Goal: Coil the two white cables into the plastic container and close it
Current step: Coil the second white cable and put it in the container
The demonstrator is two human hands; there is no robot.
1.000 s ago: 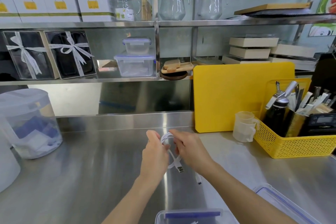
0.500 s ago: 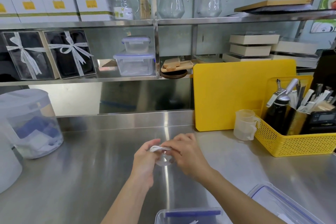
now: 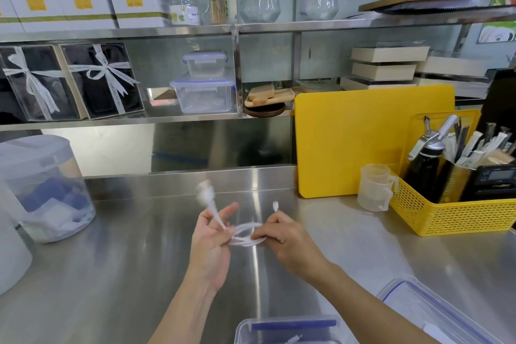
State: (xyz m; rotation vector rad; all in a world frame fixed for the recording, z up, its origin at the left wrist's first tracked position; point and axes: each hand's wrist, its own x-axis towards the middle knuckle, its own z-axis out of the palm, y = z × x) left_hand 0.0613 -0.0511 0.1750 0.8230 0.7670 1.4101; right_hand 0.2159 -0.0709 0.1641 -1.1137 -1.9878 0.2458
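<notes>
A white cable is bundled in loops between both hands above the steel counter. My left hand grips the loops' left side, and a blurred cable end sticks up from its fingers. My right hand pinches the loops' right side, with a small plug standing above it. The clear plastic container with a blue clip sits at the bottom edge, a bit of white cable showing inside. Its clear lid with a blue seal lies at the bottom right, under my right forearm.
A yellow cutting board leans on the back wall. A yellow basket of utensils and a clear measuring cup stand at the right. A round translucent tub stands at the left. Shelves hold boxes, jugs and containers.
The hands have moved apart, stretching the coiled cable sideways between them. One cable end now flicks up from my left hand, and the plug stands above my right.
</notes>
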